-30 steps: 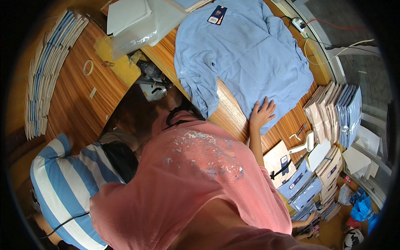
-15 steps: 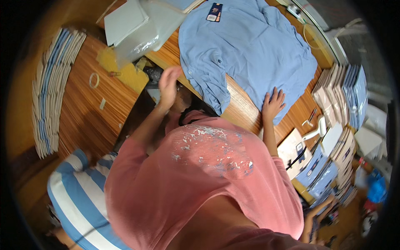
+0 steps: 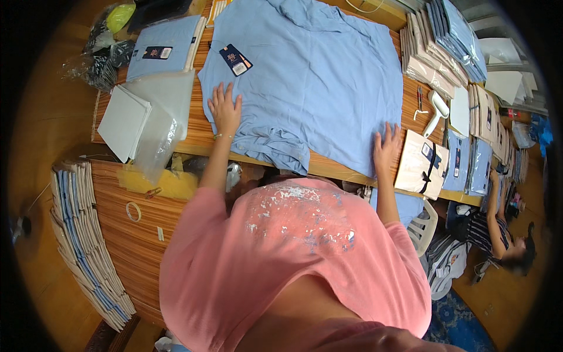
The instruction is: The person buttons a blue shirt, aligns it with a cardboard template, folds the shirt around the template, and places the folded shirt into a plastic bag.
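A light blue shirt [image 3: 328,76] lies spread over the wooden table, its near left part bunched up at the front edge. A dark hang tag [image 3: 236,60] rests on its upper left part. My left hand [image 3: 224,110] lies on the shirt's left side, just below the tag, fingers spread. On the shirt's lower right corner my right hand [image 3: 385,146] rests with its fingers apart. Neither hand grips the cloth.
Right of the shirt are a white lint roller [image 3: 437,113], a folded beige shirt [image 3: 421,163] and stacked packaged shirts [image 3: 434,50]. To the left lie white boards [image 3: 124,122], clear plastic bags [image 3: 170,97] and a folded blue shirt [image 3: 163,47]. A person [image 3: 495,229] is at far right.
My left hand has come from off the table's edge onto the shirt's left side. The shirt's near parts are now spread closer together. My right hand stays at its lower right corner.
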`<act>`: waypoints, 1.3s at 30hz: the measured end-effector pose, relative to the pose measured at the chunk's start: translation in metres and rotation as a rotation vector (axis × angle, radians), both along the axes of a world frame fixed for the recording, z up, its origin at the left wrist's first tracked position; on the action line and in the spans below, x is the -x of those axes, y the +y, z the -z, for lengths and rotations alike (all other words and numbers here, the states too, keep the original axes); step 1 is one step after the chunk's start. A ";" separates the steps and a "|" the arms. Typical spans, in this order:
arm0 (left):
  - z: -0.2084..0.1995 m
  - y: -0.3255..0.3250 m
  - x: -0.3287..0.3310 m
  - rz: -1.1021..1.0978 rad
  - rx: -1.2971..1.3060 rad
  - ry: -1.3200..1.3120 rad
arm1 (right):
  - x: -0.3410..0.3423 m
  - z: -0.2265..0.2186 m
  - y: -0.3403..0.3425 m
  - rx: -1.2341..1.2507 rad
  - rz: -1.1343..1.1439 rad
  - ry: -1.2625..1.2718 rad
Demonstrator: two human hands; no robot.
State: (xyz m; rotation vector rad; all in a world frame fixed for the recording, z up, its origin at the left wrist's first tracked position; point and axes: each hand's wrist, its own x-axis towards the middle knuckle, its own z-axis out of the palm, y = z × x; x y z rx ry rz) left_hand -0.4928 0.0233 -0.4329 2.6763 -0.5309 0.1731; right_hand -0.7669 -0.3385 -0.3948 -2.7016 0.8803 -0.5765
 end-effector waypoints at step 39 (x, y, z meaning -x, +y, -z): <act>-0.010 -0.072 -0.213 0.315 0.081 -0.041 | -0.216 0.022 -0.133 0.035 -0.102 0.061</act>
